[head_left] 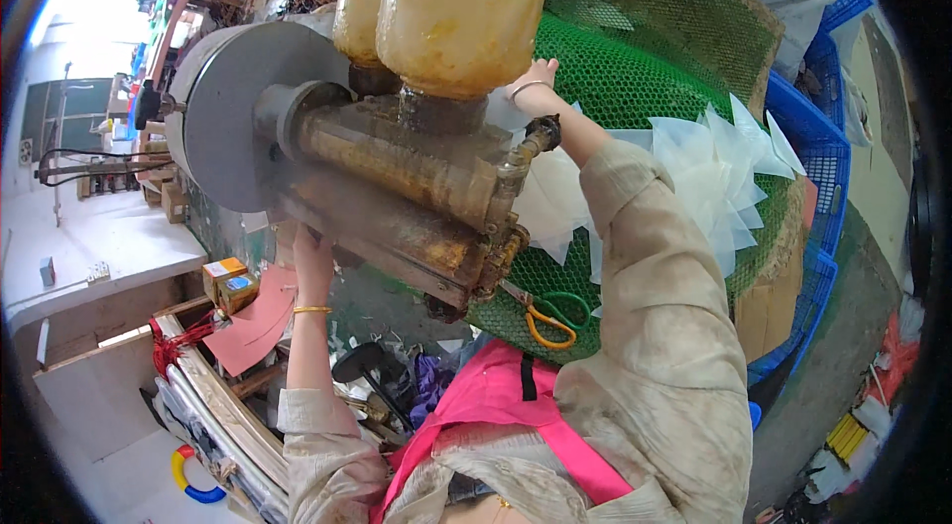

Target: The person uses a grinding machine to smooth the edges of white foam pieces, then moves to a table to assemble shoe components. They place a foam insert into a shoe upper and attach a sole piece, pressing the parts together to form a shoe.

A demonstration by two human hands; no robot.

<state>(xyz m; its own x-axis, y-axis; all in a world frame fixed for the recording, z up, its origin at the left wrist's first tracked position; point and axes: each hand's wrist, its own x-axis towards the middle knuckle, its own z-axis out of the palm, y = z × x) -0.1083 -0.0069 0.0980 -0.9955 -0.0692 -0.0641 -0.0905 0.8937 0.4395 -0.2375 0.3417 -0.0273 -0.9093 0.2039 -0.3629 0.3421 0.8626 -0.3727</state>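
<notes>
The left hand [312, 244] was half under the machine [397, 162], grip hidden from me; the right hand [536, 75] reached past the machine, its grip unreadable too. White sheets [712, 179] lay fanned right of the machine, and a snagging sleeve [659, 256] could have scattered them!

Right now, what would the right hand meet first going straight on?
Probably the green mesh beyond the right hand; the yellowed container seems to hide part of that hand, so depth is unclear.
</notes>
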